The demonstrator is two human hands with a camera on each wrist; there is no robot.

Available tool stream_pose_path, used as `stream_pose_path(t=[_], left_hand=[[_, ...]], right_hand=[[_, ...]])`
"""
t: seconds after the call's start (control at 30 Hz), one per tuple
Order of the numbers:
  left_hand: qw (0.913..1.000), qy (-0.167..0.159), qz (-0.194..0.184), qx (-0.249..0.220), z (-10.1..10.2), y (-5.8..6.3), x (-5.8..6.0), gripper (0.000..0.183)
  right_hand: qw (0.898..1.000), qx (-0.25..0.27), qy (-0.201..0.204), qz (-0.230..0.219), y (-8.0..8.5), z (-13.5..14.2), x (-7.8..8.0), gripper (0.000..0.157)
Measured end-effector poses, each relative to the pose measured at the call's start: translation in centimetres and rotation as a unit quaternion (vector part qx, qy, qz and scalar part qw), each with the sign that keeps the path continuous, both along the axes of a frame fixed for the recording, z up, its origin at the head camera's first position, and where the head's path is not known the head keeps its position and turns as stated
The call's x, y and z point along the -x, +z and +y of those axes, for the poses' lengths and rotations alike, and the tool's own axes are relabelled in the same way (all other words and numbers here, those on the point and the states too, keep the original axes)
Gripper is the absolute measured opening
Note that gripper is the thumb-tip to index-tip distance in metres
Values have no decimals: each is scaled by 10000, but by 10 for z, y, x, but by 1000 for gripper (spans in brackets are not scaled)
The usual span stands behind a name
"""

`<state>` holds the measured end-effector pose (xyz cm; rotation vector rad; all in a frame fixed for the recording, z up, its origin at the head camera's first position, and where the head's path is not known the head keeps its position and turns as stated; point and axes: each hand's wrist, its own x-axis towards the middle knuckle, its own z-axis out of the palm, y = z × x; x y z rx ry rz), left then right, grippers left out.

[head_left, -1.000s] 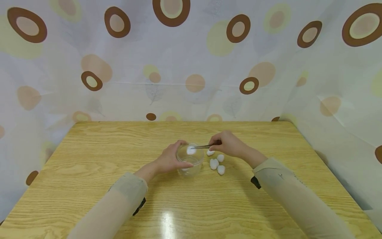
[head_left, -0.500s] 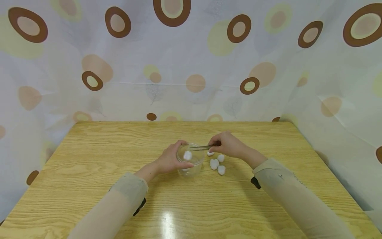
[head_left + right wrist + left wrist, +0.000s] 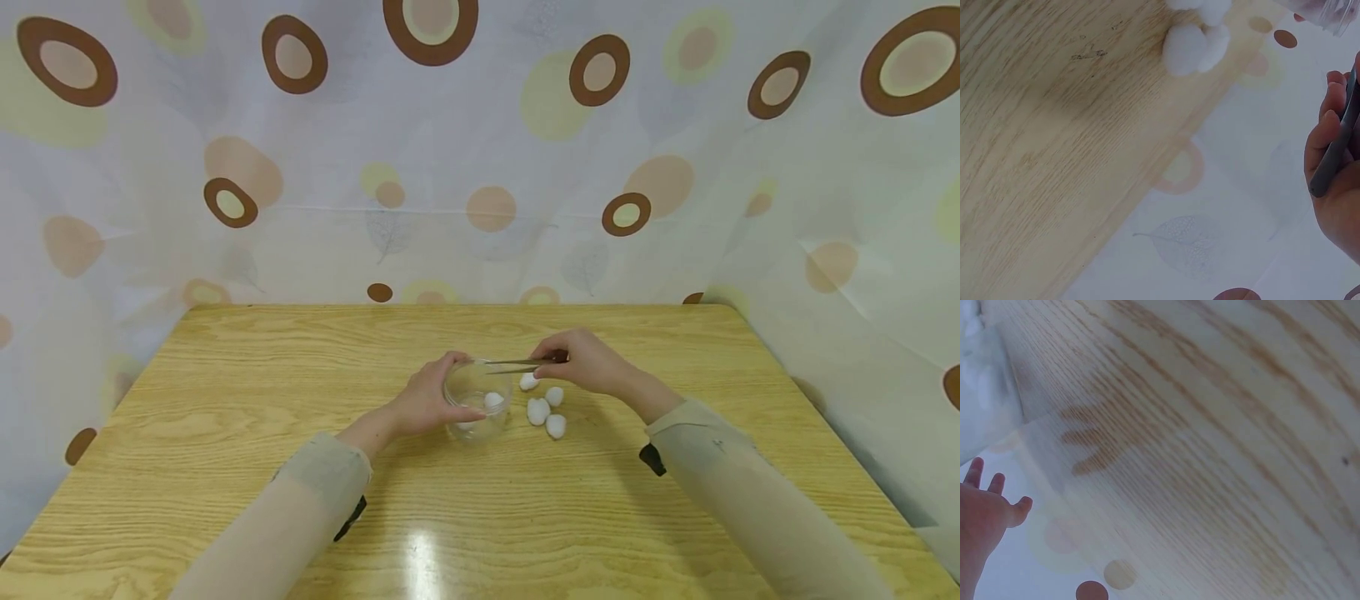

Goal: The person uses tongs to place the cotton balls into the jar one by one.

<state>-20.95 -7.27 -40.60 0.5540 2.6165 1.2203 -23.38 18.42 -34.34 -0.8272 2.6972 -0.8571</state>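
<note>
My left hand (image 3: 423, 404) holds a clear round jar (image 3: 486, 430) tilted on the table, thumb and fingers spread around its rim. One white cotton ball (image 3: 493, 401) lies inside, and more white shows low in the jar behind the thumb. From the right, my right hand (image 3: 587, 363) pinches a pair of metal tweezers (image 3: 517, 362). Their tips are spread apart at the jar's mouth, with nothing between them. In the right wrist view the dark end of the tweezers (image 3: 1334, 159) lies across the fingers. The left wrist view catches the jar (image 3: 988, 394) at its edge.
Several loose cotton balls (image 3: 537, 412) lie on the wooden table (image 3: 480, 517), just right of the jar and below the right hand. A patterned curtain (image 3: 480, 150) hangs behind the table and along its sides.
The cotton ball has dropped from the tweezers into the jar and shifted lower and rightward. The tweezers' tips have spread, and the right hand has drawn slightly right. The left hand stays put.
</note>
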Motion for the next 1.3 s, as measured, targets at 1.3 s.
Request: stream_pose_path(t=[1.3], left_hand=[[9988, -34, 385, 302, 5, 9, 1, 78]], right_hand=[[9981, 64, -605, 106, -20, 54, -1, 20]])
